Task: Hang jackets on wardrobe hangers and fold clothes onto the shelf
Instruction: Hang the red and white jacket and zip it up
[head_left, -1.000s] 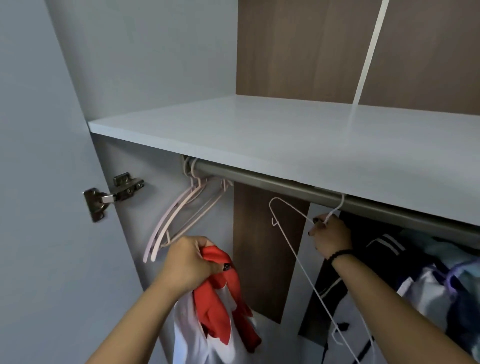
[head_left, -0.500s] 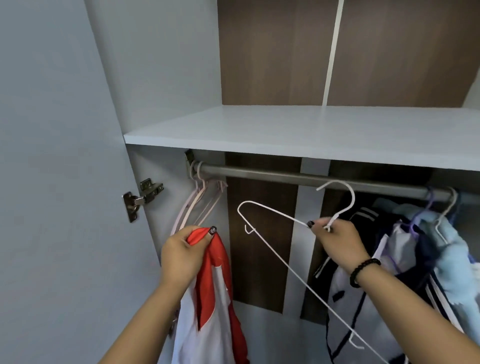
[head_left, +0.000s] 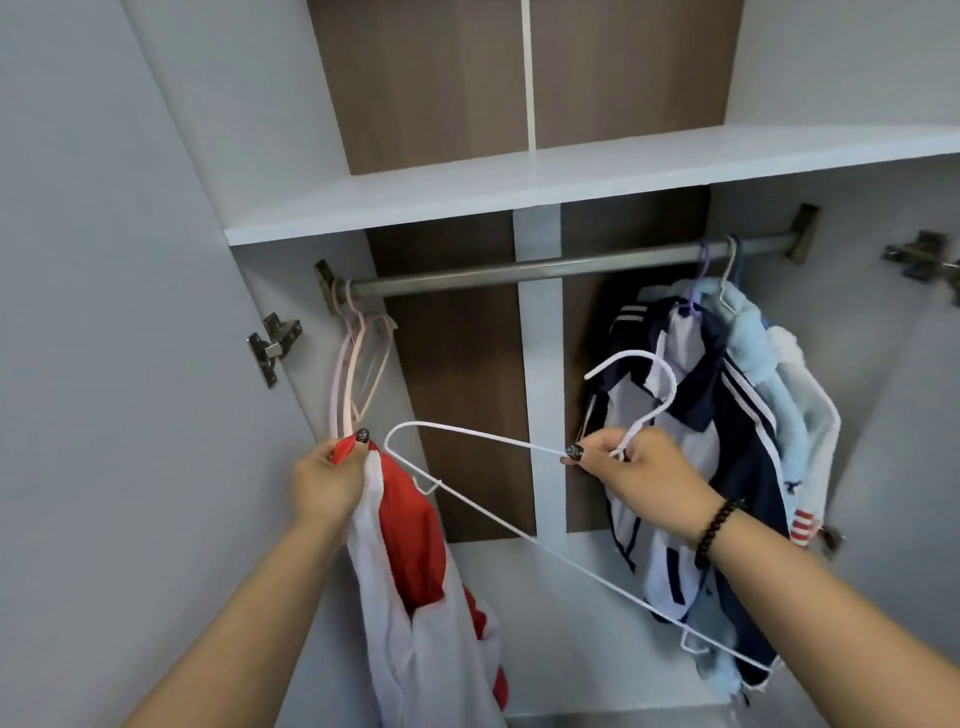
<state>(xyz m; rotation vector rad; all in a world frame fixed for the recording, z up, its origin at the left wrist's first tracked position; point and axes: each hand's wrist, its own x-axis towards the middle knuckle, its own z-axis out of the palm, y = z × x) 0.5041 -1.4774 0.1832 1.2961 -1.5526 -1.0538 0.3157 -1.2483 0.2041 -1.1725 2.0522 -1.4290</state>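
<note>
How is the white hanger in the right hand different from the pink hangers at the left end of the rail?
The white hanger is off the rail, gripped at its neck by the right hand and tilted; the pink hangers hang from the rail, hooked on. The white one is single; the pink ones are bunched together. Both kinds carry no garment.
</note>
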